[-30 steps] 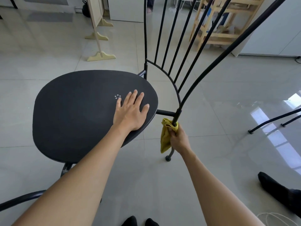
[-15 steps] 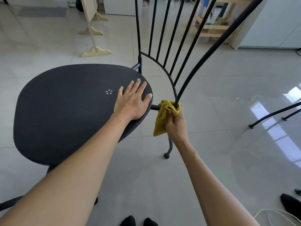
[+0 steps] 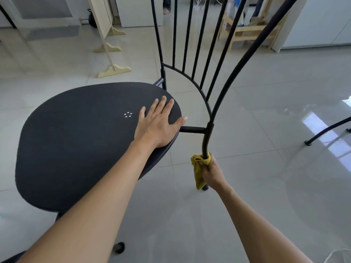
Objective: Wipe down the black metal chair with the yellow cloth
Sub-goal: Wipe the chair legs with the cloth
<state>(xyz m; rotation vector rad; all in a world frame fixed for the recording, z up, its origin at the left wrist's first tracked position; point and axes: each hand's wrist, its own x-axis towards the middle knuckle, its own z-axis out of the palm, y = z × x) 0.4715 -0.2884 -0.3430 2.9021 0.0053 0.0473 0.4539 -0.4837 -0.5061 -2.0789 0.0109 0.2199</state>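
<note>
The black metal chair (image 3: pixel 79 141) fills the middle of the head view, with a round dark seat and thin upright back bars. My left hand (image 3: pixel 158 124) lies flat on the seat's right rim, fingers spread, holding nothing. My right hand (image 3: pixel 210 172) grips the yellow cloth (image 3: pixel 197 171), wrapped around the chair's rear right leg (image 3: pixel 205 141) low down, just above the leg's foot. Part of the cloth hangs loose below my fist.
Glossy grey floor tiles lie all around. A pale wooden stand (image 3: pixel 109 44) is at the back left and a wooden shelf (image 3: pixel 248 31) at the back right. Another black chair leg (image 3: pixel 326 130) reaches in from the right edge. A white cable (image 3: pixel 338 256) lies at bottom right.
My right hand slid the cloth up the rear leg to the seat-bar joint, then back down to just above the foot. My left hand stayed flat on the seat.
</note>
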